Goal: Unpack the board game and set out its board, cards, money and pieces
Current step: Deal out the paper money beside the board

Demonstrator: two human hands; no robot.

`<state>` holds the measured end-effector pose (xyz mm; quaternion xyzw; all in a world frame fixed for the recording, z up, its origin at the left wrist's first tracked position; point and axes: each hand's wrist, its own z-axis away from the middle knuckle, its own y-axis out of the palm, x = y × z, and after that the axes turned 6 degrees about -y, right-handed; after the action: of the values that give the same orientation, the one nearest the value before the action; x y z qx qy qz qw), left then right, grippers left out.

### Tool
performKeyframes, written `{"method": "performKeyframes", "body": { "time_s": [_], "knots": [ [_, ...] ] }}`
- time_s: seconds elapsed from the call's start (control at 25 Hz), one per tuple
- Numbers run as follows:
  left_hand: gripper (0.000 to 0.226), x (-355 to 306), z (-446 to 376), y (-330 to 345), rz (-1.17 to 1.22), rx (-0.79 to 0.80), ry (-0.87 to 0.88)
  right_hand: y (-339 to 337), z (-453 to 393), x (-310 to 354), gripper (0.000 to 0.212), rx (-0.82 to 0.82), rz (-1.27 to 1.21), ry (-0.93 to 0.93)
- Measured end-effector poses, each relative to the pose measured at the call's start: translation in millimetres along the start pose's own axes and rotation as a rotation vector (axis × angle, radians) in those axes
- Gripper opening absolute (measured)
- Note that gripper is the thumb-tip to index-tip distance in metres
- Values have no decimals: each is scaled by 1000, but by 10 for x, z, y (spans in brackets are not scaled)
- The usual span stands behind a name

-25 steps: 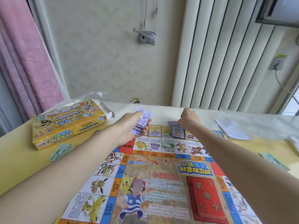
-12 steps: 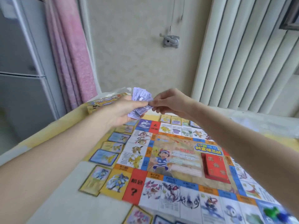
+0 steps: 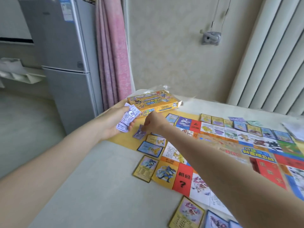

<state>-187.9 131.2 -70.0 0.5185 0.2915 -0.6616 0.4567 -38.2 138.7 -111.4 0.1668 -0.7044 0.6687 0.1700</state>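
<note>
A fanned stack of pale purple paper money (image 3: 127, 118) is being gripped in the curled left hand (image 3: 117, 121), while a single purple note (image 3: 139, 133) is being pinched by the right hand (image 3: 152, 121) just above the pale table (image 3: 98, 186). The colourful printed game board (image 3: 230, 145) is being bordered by picture cards (image 3: 149, 148), the yellow cardboard game box (image 3: 154, 102) lying beyond. A grey refrigerator (image 3: 65, 55) and pink curtain (image 3: 111, 50) are being shown behind. The board's right side is being cut off and blurred.
</note>
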Motion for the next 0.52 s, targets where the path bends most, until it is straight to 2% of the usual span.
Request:
{"method": "performKeyframes", "body": {
  "time_s": [0.16, 0.24, 0.28, 0.4, 0.44, 0.52],
  "knots": [
    [19, 57, -59, 21, -180, 33, 17, -8, 56, 14, 31, -117, 87, 43],
    [15, 48, -38, 53, -210, 86, 21, -170, 173, 33, 18, -227, -24, 26],
    [13, 42, 4, 82, -221, 123, 18, -277, 294, 51, 14, -235, -163, 22],
    [12, 47, 215, 248, -355, 248, 20, -532, 886, 96, 26, -102, -619, 7],
    [13, 71, 301, 314, -401, 287, 16, -585, 1119, 87, 24, -69, -689, 1],
    [7, 132, 472, 417, -473, 391, -10, -639, 1536, 46, 9, -23, -671, -11]
  ]
}}
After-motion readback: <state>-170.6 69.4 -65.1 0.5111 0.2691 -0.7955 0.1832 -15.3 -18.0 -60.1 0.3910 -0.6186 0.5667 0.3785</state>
